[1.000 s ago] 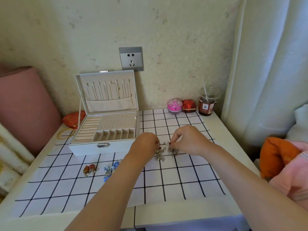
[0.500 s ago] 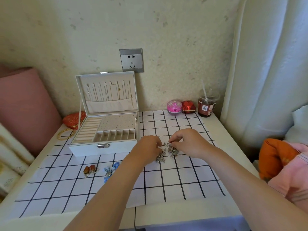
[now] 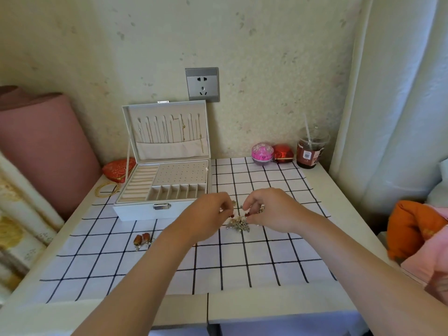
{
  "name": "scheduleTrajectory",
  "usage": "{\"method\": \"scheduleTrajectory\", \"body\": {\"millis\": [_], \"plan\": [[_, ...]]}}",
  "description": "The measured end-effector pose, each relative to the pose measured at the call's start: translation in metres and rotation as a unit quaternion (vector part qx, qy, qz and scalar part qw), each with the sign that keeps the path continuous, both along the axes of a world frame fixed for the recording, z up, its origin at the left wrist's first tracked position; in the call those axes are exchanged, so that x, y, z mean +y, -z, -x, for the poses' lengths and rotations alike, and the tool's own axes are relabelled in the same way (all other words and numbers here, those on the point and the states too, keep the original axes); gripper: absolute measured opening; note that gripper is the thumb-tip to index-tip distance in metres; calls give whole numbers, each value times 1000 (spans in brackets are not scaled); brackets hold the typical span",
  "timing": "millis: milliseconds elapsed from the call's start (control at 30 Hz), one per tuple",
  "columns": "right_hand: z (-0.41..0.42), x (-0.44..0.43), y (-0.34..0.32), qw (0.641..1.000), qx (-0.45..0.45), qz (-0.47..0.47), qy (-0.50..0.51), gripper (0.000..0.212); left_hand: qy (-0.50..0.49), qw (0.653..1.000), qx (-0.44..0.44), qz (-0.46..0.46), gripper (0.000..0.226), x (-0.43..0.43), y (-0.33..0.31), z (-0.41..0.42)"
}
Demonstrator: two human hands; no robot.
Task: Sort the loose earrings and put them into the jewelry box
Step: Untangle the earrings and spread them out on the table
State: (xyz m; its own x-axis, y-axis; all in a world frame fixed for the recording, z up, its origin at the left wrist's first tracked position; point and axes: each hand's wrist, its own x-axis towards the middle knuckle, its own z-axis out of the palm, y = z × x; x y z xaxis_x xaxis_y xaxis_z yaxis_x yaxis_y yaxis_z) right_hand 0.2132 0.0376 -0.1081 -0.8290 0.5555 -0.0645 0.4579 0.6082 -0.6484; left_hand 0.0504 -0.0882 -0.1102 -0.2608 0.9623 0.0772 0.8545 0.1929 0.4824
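Observation:
A white jewelry box (image 3: 135, 212) stands open at the left rear of the checked cloth, its lid upright. A tangle of silver earrings (image 3: 238, 224) lies on the cloth in front of me. My left hand (image 3: 208, 217) and my right hand (image 3: 269, 209) hover over the tangle with curled fingers, each pinching a small piece with a dark red bead. A pair of amber-red earrings (image 3: 141, 239) lies apart to the left. My left forearm hides the cloth to the right of that pair.
Against the wall stand a pink ball box (image 3: 262, 152), a red box (image 3: 283, 153) and a plastic cup with a straw (image 3: 311, 151). A red pouch (image 3: 116, 169) and gold bangles (image 3: 106, 189) lie left of the box. A curtain hangs at right.
Both hands have lifted a little from the silver tangle and drawn slightly apart, each now pinching a red-beaded piece. My left forearm now covers the blue earrings seen earlier.

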Motion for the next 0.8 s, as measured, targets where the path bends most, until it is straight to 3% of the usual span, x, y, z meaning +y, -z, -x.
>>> {"method": "scheduleTrajectory", "body": {"millis": [167,333,633,800], "plan": [[12,-25,1,995,-63,-25,-77,12,-8,998,-39,44,9,-36,8,14],[24,-46,7,987,-91,-47,-127,10,52,996,-1,77,12,-45,10,12],[17,-39,8,988,-115,3,-103,30,50,996,11,70,17,-50,15,21],[16,-47,7,987,-111,-10,-113,9,34,996,-2,85,16,-51,13,22]]}}
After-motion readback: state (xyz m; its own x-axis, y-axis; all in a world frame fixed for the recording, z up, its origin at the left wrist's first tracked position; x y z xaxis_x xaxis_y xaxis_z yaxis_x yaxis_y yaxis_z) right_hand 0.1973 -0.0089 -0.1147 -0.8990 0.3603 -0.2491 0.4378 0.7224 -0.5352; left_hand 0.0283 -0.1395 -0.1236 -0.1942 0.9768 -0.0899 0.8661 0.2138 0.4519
